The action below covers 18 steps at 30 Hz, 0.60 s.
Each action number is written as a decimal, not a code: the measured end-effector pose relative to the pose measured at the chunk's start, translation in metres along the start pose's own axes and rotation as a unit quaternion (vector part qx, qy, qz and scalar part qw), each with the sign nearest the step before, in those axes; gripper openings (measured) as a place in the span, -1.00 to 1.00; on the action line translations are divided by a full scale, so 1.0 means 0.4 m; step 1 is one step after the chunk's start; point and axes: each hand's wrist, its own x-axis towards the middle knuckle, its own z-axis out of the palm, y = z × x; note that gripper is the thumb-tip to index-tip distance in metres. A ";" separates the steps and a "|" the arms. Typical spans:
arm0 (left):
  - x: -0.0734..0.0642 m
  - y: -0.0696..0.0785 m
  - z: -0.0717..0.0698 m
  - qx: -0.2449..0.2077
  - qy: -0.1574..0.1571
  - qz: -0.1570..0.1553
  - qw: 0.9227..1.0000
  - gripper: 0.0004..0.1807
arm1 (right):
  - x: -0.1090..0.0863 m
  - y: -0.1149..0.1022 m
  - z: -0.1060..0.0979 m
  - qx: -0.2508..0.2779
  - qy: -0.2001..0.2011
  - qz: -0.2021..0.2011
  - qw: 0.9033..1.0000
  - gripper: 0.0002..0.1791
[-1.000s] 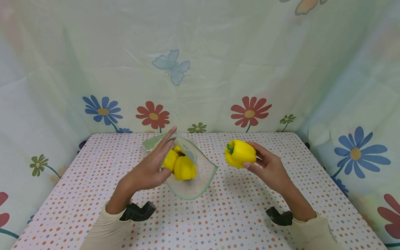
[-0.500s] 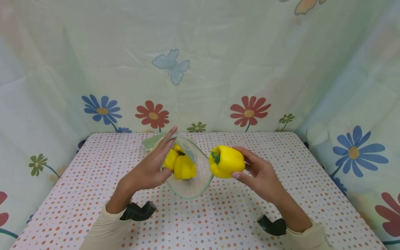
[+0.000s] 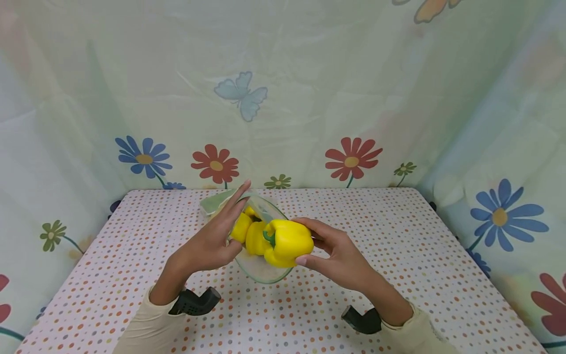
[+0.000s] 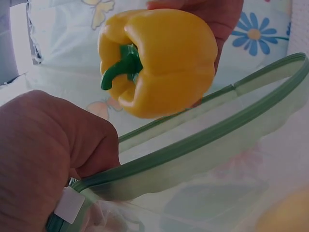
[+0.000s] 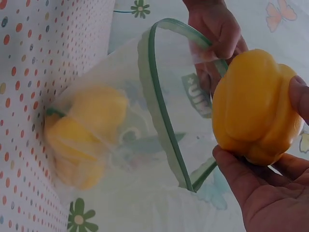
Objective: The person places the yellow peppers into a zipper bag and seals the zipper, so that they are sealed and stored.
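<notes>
My right hand (image 3: 338, 250) grips a yellow bell pepper (image 3: 292, 243) between thumb and fingers, its green stem pointing left. The pepper is in front of the mouth of a clear zip bag (image 3: 265, 279) with a green-edged rim. My left hand (image 3: 205, 246) holds the rim's left side, with the thumb bent over the edge in the left wrist view and the other fingers stretched along the bag. Several yellow bell peppers (image 5: 79, 133) lie inside the bag, blurred through its plastic in the right wrist view. The held pepper partly covers them in the head view.
The table (image 3: 283, 319) has a dotted cover. Behind the bag's left side lies a flat pale green piece (image 3: 214, 202), perhaps part of the bag. A flower-printed curtain (image 3: 300, 98) stands behind the table and along its sides.
My right hand has carried the bell pepper leftward and slightly nearer, from the right of the bag to its mouth. The left hand and the bag have stayed almost still.
</notes>
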 end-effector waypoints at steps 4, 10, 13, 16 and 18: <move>-0.001 -0.003 0.000 0.000 0.001 0.005 1.000 -0.13 | 0.016 0.011 0.019 0.004 -0.010 0.006 1.000 -0.33; 0.001 -0.002 -0.001 0.000 0.001 0.007 1.000 -0.16 | 0.033 0.019 0.034 -0.001 -0.008 0.015 1.000 -0.31; 0.000 -0.002 0.000 -0.001 0.002 0.007 1.000 -0.16 | 0.039 0.020 0.039 -0.002 -0.008 0.017 1.000 -0.31; -0.001 -0.002 0.000 -0.004 0.001 0.005 1.000 -0.15 | 0.043 0.024 0.044 -0.002 -0.012 0.017 1.000 -0.30; -0.001 -0.002 0.001 -0.005 0.001 0.004 1.000 -0.14 | 0.046 0.026 0.048 0.000 -0.015 0.017 1.000 -0.29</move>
